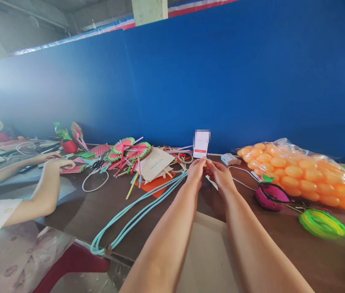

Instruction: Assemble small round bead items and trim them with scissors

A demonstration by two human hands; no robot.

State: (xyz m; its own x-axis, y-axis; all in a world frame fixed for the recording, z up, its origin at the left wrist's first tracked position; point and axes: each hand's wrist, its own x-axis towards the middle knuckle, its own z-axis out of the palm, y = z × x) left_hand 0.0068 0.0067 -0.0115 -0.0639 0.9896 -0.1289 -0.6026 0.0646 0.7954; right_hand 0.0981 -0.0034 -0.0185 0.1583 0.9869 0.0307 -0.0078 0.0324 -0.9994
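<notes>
My left hand and my right hand meet over the brown table, fingertips pinched together. Between them shows a small yellowish bit, too small to name. Just beyond my fingers a phone with a lit screen stands against the blue panel. A white paper-like piece lies below my right hand. Left of my wrists, a bundle of light blue cord stretches across the tabletop.
Watermelon-patterned paper fans and papers are heaped to the left, near a co-worker's hands. To the right are a clear bag of orange plastic eggs, a magenta pouch and a green-yellow coil. A blue panel closes off the back.
</notes>
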